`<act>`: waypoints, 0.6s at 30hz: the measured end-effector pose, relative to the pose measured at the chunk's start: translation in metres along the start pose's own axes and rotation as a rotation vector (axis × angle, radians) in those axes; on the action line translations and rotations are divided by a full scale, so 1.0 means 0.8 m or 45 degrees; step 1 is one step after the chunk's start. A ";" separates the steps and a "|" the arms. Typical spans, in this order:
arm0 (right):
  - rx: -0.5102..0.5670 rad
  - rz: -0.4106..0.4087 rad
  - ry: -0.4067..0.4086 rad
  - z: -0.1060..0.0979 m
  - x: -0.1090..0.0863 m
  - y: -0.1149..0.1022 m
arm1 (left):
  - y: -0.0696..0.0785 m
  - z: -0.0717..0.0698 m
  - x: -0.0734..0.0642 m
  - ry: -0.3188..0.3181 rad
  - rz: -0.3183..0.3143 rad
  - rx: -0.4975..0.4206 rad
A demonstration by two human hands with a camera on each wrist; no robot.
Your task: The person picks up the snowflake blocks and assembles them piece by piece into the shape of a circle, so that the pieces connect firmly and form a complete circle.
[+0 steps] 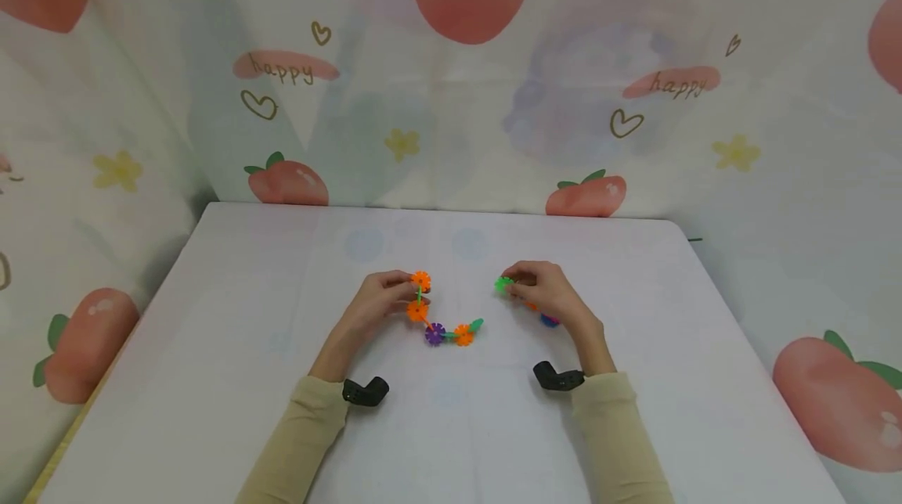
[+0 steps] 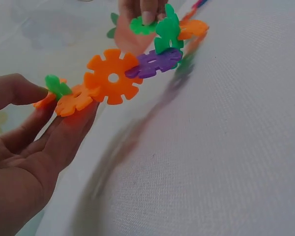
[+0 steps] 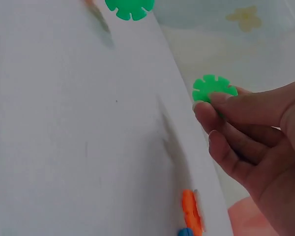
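My left hand [image 1: 380,299] pinches one end of a chain of interlocking notched plastic discs. In the left wrist view its thumb lies at a small green disc [image 2: 56,87], with fingers under an orange disc [image 2: 74,101]. The chain goes on through a larger-looking orange disc [image 2: 113,77], a purple disc [image 1: 434,333] and another orange one [image 1: 463,335], ending in a green disc [image 1: 476,325]. Across a gap to the right, my right hand [image 1: 553,291] pinches a single light green notched disc [image 3: 214,88] between thumb and fingers, apart from the chain.
Under and beside my right hand lie an orange piece [image 3: 191,211] and a blue piece [image 3: 186,232], partly hidden by the hand in the head view. A white cloth covers the table [image 1: 211,316], and a printed curtain [image 1: 451,120] stands along its back edge.
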State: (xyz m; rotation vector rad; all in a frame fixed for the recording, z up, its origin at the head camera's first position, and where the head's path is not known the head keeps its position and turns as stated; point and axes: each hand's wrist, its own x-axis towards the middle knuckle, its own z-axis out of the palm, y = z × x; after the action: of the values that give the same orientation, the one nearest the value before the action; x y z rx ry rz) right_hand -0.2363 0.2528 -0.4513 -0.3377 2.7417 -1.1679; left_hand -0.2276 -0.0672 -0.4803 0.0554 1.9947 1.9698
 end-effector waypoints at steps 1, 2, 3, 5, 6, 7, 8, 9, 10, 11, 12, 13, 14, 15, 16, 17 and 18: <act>0.011 -0.010 0.002 0.002 0.001 -0.003 | 0.000 0.001 0.000 0.001 -0.004 0.005; 0.021 -0.023 0.006 0.004 0.001 -0.005 | 0.000 0.001 0.000 0.001 -0.007 0.006; 0.021 -0.038 0.015 0.007 0.002 -0.008 | 0.000 0.001 0.000 0.002 -0.006 0.004; 0.030 -0.071 0.040 0.012 0.004 -0.012 | 0.000 0.001 0.000 -0.002 -0.008 0.002; 0.039 -0.091 0.054 0.015 0.005 -0.013 | 0.000 0.001 -0.001 -0.006 -0.008 -0.001; 0.049 -0.108 0.064 0.018 0.006 -0.015 | 0.000 0.001 -0.001 -0.008 -0.008 -0.005; 0.061 -0.121 0.073 0.021 0.007 -0.016 | 0.000 0.000 -0.001 -0.009 -0.008 -0.008; 0.077 -0.137 0.082 0.024 0.008 -0.018 | 0.000 0.000 -0.001 -0.008 -0.005 -0.006; 0.095 -0.150 0.088 0.027 0.009 -0.020 | 0.001 0.000 -0.001 -0.005 -0.007 -0.006; 0.112 -0.164 0.092 0.030 0.010 -0.022 | 0.000 0.000 -0.001 -0.002 -0.005 -0.003; 0.129 -0.178 0.094 0.033 0.011 -0.024 | 0.000 0.000 -0.001 -0.002 -0.005 -0.001; 0.144 -0.187 0.095 0.036 0.011 -0.027 | -0.001 0.001 0.000 -0.006 -0.004 0.002; 0.158 -0.192 0.098 0.039 0.012 -0.031 | -0.001 0.001 0.000 -0.006 -0.007 0.007; 0.167 -0.198 0.100 0.043 0.013 -0.034 | -0.002 0.002 0.001 -0.007 -0.011 0.013; 0.170 -0.202 0.097 0.046 0.014 -0.037 | -0.002 0.003 0.001 -0.008 -0.018 0.018; 0.168 -0.212 0.092 0.050 0.015 -0.041 | -0.002 0.004 0.000 -0.005 -0.022 0.022; 0.164 -0.219 0.089 0.053 0.016 -0.044 | -0.002 0.005 0.000 -0.001 -0.027 0.019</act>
State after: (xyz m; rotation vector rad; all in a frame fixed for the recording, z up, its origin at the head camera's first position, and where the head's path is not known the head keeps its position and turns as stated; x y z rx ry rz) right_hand -0.2344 0.1962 -0.4558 -0.5357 2.7233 -1.4165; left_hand -0.2265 -0.0637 -0.4816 0.0386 2.0011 1.9415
